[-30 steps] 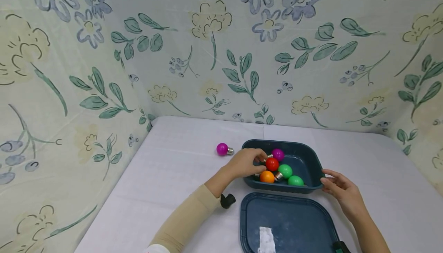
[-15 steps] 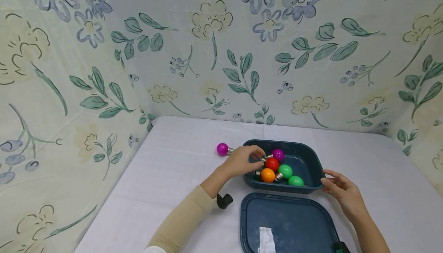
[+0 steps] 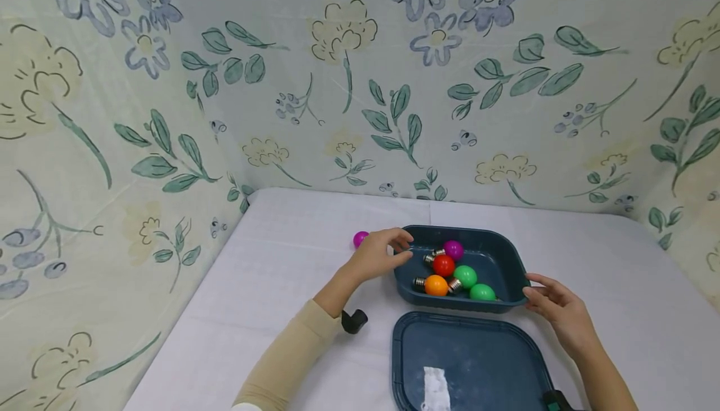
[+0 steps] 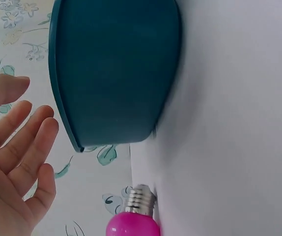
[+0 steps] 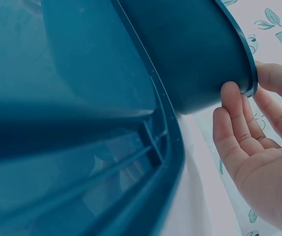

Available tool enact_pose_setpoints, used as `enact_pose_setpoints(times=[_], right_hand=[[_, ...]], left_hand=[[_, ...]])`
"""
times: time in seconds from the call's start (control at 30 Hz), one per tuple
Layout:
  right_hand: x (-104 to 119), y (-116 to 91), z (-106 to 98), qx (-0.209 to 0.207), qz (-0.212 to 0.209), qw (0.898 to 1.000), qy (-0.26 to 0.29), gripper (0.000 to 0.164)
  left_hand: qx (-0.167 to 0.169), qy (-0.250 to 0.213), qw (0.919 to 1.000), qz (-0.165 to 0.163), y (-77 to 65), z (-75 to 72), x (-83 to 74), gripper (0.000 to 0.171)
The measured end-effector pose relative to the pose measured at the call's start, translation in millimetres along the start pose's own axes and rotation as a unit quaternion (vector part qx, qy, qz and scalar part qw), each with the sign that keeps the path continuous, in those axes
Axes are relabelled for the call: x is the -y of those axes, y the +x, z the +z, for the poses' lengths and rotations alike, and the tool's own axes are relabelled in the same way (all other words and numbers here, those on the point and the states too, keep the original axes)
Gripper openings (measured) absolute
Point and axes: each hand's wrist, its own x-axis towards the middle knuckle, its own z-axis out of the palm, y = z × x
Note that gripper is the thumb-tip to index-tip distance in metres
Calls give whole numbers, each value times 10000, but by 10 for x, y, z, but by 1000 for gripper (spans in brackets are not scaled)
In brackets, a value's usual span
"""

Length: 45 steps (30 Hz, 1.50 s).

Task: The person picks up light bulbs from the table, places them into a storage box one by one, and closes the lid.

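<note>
A dark blue plastic box [image 3: 497, 264] stands on the white cloth, holding several coloured light bulbs. Inside are a red bulb [image 3: 444, 265], an orange bulb [image 3: 436, 285], a purple bulb [image 3: 453, 250] and two green bulbs, one of them a front green bulb [image 3: 482, 292]. Just left of the box rim hovers my left hand [image 3: 372, 257], fingers loosely bent and holding nothing. My right hand [image 3: 562, 320] pinches the right end of the rim between thumb and fingers. A magenta bulb [image 4: 132, 225] lies outside on the cloth, partly covered by my left hand in the head view.
In front of the box lies a flat dark blue lid [image 3: 478, 361] with a white label [image 3: 435, 389]. A small black device [image 3: 354, 321] sits by my left wrist. Floral fabric [image 3: 349, 86] closes off the back and sides.
My left hand has drawn back leftward out of the box, away from the red bulb, to beside the left rim. My right hand stays on the box.
</note>
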Motion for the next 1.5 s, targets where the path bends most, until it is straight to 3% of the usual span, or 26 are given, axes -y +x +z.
enact_pose_setpoints(times=[0.23,0.57,0.83,1.17,1.5], right_hand=[[-4,-2,3,-37,-40,9999,-89,40],[-27,16,8,-88,-6,9999,-88,39],[-27,21,21,-136,13,9996,-246,39],[-34,21,12,-150,-20,9998,-90,37],[-29,12,22,-150,-52,9999,-7,37]], left_hand=[[-170,119,9998,11,-77,-116,78,32],[-517,162,9982,-268,-120,-248,298,28],[-728,278,9938,-797,-146,-417,530,26],[-600,636,9878,-1288,-154,-547,644,27],[-221,969,9818,-1619,-121,-501,694,41]])
